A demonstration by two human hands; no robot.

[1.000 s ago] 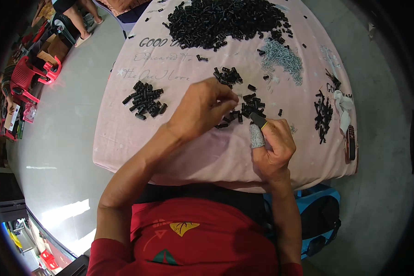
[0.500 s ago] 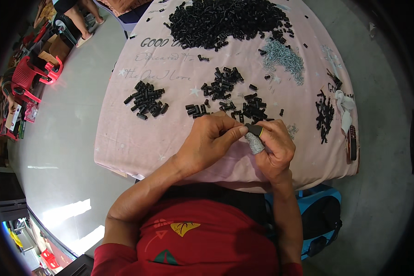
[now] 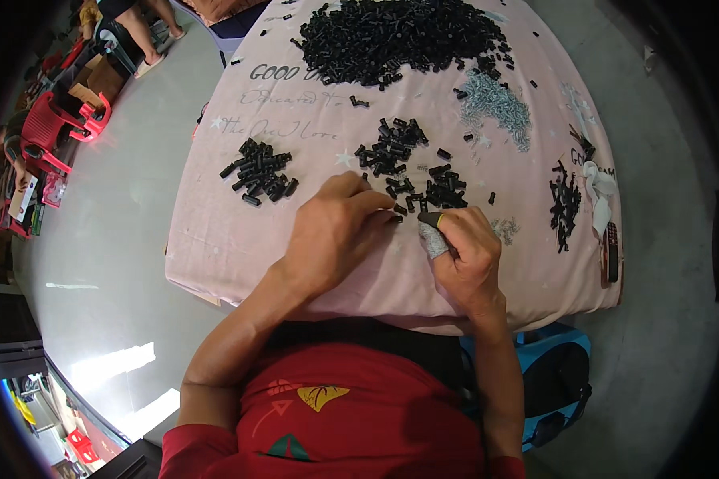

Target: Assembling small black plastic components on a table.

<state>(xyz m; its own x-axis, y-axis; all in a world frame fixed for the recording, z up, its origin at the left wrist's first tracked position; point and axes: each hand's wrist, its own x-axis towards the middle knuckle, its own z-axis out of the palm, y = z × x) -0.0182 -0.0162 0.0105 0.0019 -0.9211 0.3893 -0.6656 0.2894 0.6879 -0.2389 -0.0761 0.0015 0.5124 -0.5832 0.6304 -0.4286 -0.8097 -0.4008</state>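
Note:
My left hand [image 3: 331,231] is over the near middle of the cloth-covered table, fingers bent together. Small black plastic cylinder parts [image 3: 400,209] show right at its fingertips, and its thumb tip is partly hidden. To the right, my right hand [image 3: 473,259] has a dark cover on the index finger and a grey wrap [image 3: 433,239] on the thumb. Those two tips come close together; what is between them, if anything, cannot be made out. Just beyond the hands lies a cluster of black cylinder parts [image 3: 444,190], with another cluster [image 3: 391,146] farther back.
A separate group of black parts [image 3: 257,172] lies left. At the far side is a large black heap [image 3: 399,40] beside a pile of silvery screws [image 3: 495,108]. Thin black pieces [image 3: 565,199], a white cloth [image 3: 599,195] and a remote control [image 3: 611,251] lie right.
My hands were together at the fingertips and are now apart. The left hand has moved left, its fingertips down by the black parts; the right has shifted slightly left.

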